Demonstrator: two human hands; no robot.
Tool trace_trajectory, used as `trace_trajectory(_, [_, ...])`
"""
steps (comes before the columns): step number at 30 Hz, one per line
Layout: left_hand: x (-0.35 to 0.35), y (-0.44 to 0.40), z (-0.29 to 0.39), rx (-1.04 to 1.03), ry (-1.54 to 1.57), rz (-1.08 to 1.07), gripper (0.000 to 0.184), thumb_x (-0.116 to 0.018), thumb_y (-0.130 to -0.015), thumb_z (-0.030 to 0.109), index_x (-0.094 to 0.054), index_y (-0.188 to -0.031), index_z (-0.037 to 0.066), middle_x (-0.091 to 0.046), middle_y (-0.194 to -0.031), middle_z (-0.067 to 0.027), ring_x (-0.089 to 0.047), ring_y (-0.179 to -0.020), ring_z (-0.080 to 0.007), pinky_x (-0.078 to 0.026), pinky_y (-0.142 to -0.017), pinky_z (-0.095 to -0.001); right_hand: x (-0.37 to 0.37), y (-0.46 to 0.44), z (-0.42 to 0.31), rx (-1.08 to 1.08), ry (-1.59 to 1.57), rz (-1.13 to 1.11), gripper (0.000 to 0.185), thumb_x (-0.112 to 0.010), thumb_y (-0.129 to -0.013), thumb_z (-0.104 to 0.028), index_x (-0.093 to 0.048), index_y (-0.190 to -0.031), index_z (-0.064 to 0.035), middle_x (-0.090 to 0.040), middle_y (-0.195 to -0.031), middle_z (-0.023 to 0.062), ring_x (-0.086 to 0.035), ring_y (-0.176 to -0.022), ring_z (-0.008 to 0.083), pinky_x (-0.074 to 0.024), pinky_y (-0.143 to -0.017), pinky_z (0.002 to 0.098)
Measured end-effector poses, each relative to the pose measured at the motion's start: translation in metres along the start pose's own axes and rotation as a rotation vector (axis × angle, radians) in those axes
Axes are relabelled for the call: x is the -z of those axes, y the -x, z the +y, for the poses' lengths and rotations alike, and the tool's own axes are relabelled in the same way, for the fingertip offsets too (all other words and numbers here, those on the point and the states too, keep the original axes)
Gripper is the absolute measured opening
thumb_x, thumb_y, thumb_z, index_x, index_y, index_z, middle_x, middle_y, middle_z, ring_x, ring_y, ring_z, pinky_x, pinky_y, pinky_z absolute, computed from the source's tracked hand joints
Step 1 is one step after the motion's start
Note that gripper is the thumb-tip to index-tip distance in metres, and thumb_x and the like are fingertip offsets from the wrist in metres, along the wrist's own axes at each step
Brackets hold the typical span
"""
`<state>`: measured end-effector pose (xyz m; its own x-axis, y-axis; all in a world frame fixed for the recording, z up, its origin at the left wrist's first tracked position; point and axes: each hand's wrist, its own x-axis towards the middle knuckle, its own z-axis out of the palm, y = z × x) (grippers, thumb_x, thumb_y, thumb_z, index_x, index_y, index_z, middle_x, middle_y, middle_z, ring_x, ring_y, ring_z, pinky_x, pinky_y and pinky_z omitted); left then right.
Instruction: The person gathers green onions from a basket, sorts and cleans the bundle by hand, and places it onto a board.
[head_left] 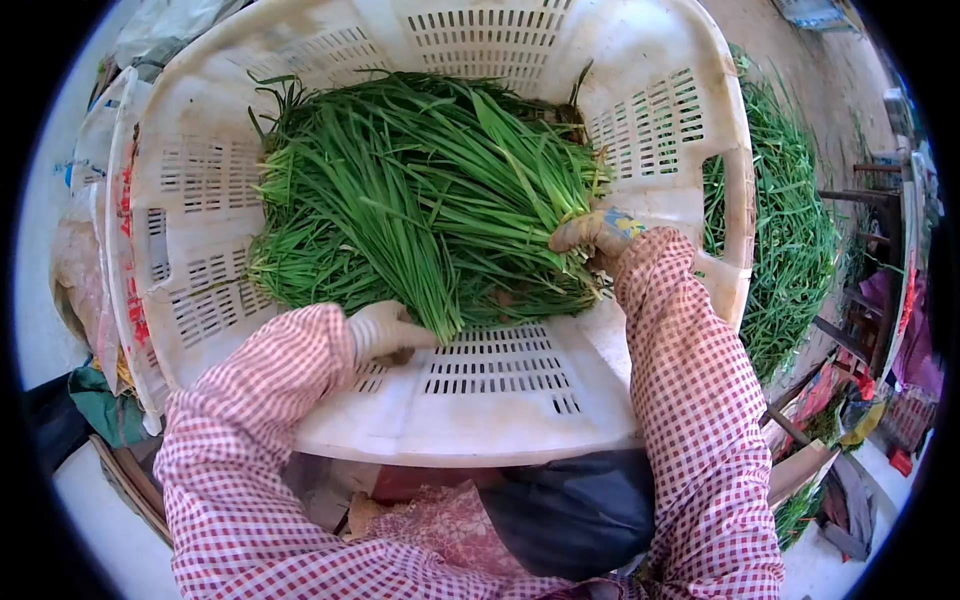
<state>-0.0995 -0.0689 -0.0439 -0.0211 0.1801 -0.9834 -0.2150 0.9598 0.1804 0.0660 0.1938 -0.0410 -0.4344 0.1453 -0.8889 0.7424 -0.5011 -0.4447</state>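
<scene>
A large white slotted plastic basket (740, 215) holds bunches of long green leafy stalks (370, 190). My right hand (600, 235), in a dirty glove with blue and yellow marks, is closed round the pale stem ends of a bunch at the right side of the pile. My left hand (385, 332), in a whitish glove, is inside the near wall of the basket, beside the leaf tips at the pile's lower edge. Its fingers are smeared and partly hidden, so their grip cannot be made out.
More green stalks (785, 230) lie in a heap on the floor right of the basket. A dark wooden frame (880, 270) stands at the far right. Stacked white baskets (125, 250) and bags are at the left. Dark cloth (575, 510) lies below the near rim.
</scene>
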Motion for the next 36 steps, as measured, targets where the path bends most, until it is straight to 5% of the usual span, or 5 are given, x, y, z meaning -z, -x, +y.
trace_trajectory(8, [-0.071, -0.011, 0.045, -0.297, 0.962, -0.508, 0.072, -0.068, -0.081, 0.037, -0.038, -0.138, 0.005, -0.048, -0.133, -0.0202, -0.038, -0.128, -0.0293, -0.042, -0.101, -0.0463, -0.063, -0.010, 0.028, 0.716, 1.250, 0.161, 0.089, -0.072, -0.066, -0.007, -0.029, -0.143, -0.0103, -0.049, -0.131, 0.0224, -0.050, -0.120, 0.0317, -0.0415, -0.102, 0.0345])
trace_trajectory(11, [-0.078, -0.004, 0.062, -0.353, 1.225, -0.429, 0.063, -0.065, -0.082, 0.035, -0.043, -0.133, 0.005, -0.048, -0.134, -0.0213, -0.051, -0.117, -0.0321, -0.039, -0.103, -0.0518, -0.098, 0.032, 0.016, 0.125, 1.044, 0.207, 0.099, -0.070, -0.073, -0.031, -0.011, -0.146, -0.0016, -0.046, -0.127, 0.0298, -0.056, -0.108, 0.0418, -0.0477, -0.093, 0.0397])
trace_trajectory(23, [-0.056, -0.044, 0.039, -0.347, 1.160, -0.553, 0.046, -0.069, -0.074, 0.026, -0.059, -0.115, 0.006, -0.066, -0.107, -0.0154, -0.064, -0.096, -0.0329, -0.051, -0.086, -0.0530, -0.021, 0.023, -0.015, 0.119, 0.641, 0.317, 0.081, -0.053, -0.084, -0.062, -0.044, -0.135, 0.0007, -0.049, -0.133, 0.0245, -0.049, -0.123, 0.0356, -0.0419, -0.101, 0.0406])
trace_trajectory(28, [-0.064, -0.049, 0.038, -0.344, 1.216, -0.547, 0.047, -0.069, -0.074, 0.026, -0.059, -0.116, 0.007, -0.062, -0.111, -0.0156, -0.060, -0.100, -0.0321, -0.048, -0.092, -0.0520, -0.062, -0.009, 0.040, 0.079, 0.343, -0.074, 0.132, -0.054, -0.059, -0.086, -0.015, -0.144, 0.0069, -0.033, -0.143, 0.0291, -0.034, -0.134, 0.0380, -0.0282, -0.111, 0.0387])
trace_trajectory(36, [-0.079, -0.048, 0.045, -0.037, 1.329, -0.776, 0.050, -0.073, -0.076, 0.032, -0.057, -0.121, 0.016, -0.059, -0.118, -0.0130, -0.055, -0.110, -0.0328, -0.042, -0.099, -0.0515, -0.062, -0.012, 0.057, 0.144, 0.526, 0.013, 0.146, -0.086, -0.048, -0.058, 0.003, -0.145, 0.0079, -0.029, -0.143, 0.0327, -0.031, -0.135, 0.0372, -0.0266, -0.111, 0.0361])
